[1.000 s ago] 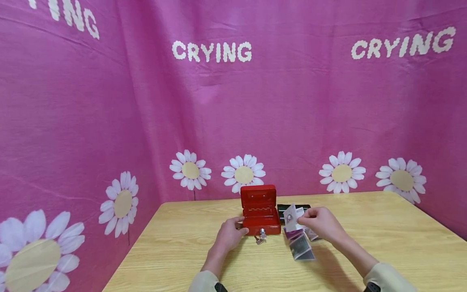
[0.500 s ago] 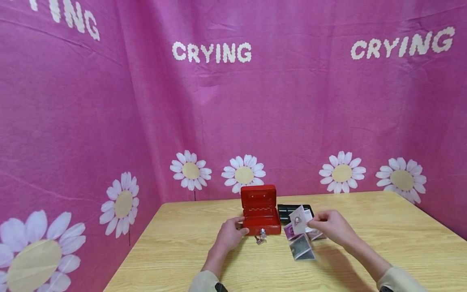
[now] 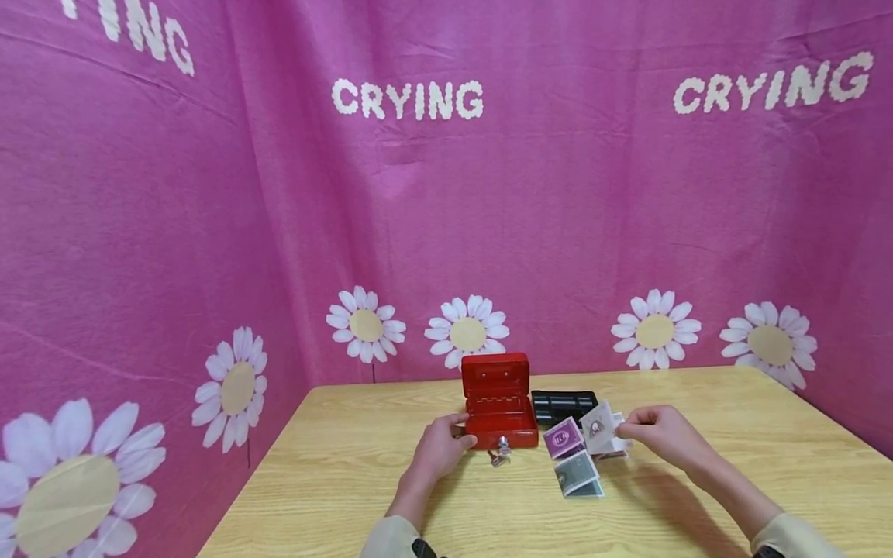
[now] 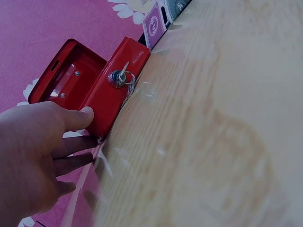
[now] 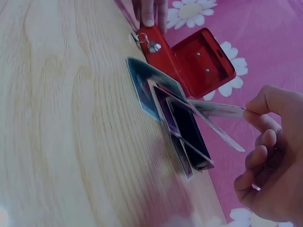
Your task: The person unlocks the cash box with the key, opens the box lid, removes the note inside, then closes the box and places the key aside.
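My head camera looks forward and down over the table point(image 3: 293, 504) from farthest back. Tilted, the wrist cameras sit close behind my left hand point(image 4: 35, 153) and right hand point(image 5: 279, 163); all three views share the red box point(image 4: 105, 98).

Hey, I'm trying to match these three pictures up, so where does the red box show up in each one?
Head: the red box is low in the picture, just right of centre.
Left wrist: the red box is in the upper left, tilted.
Right wrist: the red box is near the top, mostly right of centre.
Shared landmark: the keys at its front.
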